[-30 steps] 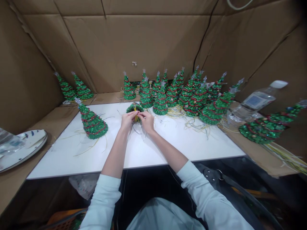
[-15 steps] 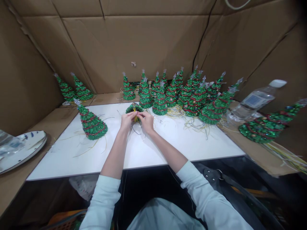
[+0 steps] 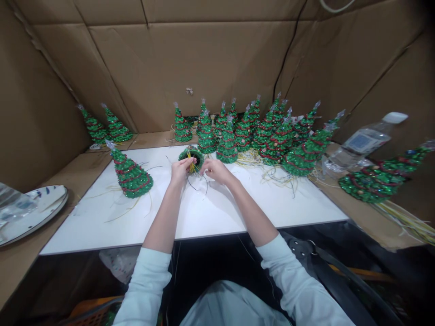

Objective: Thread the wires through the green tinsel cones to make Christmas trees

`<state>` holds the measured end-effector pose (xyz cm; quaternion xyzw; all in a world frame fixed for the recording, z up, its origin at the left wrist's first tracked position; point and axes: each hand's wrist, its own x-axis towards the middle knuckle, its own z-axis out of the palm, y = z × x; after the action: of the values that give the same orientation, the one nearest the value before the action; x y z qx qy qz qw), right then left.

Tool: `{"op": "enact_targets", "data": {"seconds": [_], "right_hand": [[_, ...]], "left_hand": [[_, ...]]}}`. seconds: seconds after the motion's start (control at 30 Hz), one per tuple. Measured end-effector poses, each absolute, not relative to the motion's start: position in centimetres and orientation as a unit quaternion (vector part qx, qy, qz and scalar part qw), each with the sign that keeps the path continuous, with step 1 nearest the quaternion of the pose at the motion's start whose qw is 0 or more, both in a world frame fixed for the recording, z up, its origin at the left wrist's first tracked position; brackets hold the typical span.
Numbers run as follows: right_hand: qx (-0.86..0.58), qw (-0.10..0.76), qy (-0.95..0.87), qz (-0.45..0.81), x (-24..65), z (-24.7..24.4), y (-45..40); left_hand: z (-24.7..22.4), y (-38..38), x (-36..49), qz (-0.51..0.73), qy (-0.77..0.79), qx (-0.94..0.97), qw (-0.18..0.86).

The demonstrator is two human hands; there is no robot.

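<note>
A small beaded Christmas tree (image 3: 196,150) lies tipped over on the white board, its dark hollow base turned toward me. Yellow wires (image 3: 189,155) come out of that base, pinched between the thumb and fingers of my left hand (image 3: 181,170). My right hand (image 3: 218,170) is just right of the base, fingertips pressed together; a thin strand seems to be at them, too fine to name surely. A dark wire (image 3: 197,189) curves over the board below the hands. Left of my hands, another green tree with red garland (image 3: 132,174) stands with loose wires around its foot.
Several finished-looking trees (image 3: 227,142) crowd the back and right, with loose yellow wires (image 3: 253,158) at their feet. A plastic bottle (image 3: 362,140) leans at the right. At the left lies a white plate (image 3: 50,203). Cardboard walls (image 3: 204,54) enclose the white board (image 3: 112,231).
My right hand has moved right, away from my left hand and the yellow wires, uncovering more of the hollow base. My left hand keeps its pinch in the same place.
</note>
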<state>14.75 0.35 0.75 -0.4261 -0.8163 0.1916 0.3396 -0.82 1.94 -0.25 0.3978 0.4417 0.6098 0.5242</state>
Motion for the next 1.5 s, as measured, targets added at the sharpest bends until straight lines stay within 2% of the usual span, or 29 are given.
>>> {"op": "enact_targets", "data": {"seconds": [0.07,0.17,0.33,0.47,0.6,0.9,1.23,1.5], "right_hand": [[-0.41,0.267,-0.853,0.183,15.6,0.6,0.3],[-0.403,0.258,-0.857,0.191,16.0,0.4,0.4],[-0.365,0.398,-0.799,0.265,15.0,0.6,0.8],[-0.412,0.532,-0.661,0.332,12.6,0.1,0.5],[-0.467,0.588,-0.572,0.332,10.3,-0.9,0.2],[-0.538,0.541,-0.612,0.209,10.1,-1.5,-0.3],[-0.576,0.526,-0.574,0.247,10.0,-1.1,0.3],[-0.549,0.49,-0.656,0.165,9.8,-1.2,0.2]], "left_hand": [[-0.2,2.0,-0.8,0.613,0.443,0.393,0.524],[-0.1,1.9,-0.8,0.621,0.442,0.384,0.521],[-0.2,1.9,-0.7,0.628,0.432,0.375,0.527],[-0.5,2.0,-0.4,0.635,0.422,0.377,0.526],[-0.6,2.1,-0.3,0.644,0.422,0.364,0.524],[-0.8,2.2,-0.3,0.647,0.415,0.36,0.529],[-0.8,2.2,-0.1,0.646,0.423,0.362,0.522],[-0.9,2.3,0.0,0.651,0.423,0.364,0.515]]}}
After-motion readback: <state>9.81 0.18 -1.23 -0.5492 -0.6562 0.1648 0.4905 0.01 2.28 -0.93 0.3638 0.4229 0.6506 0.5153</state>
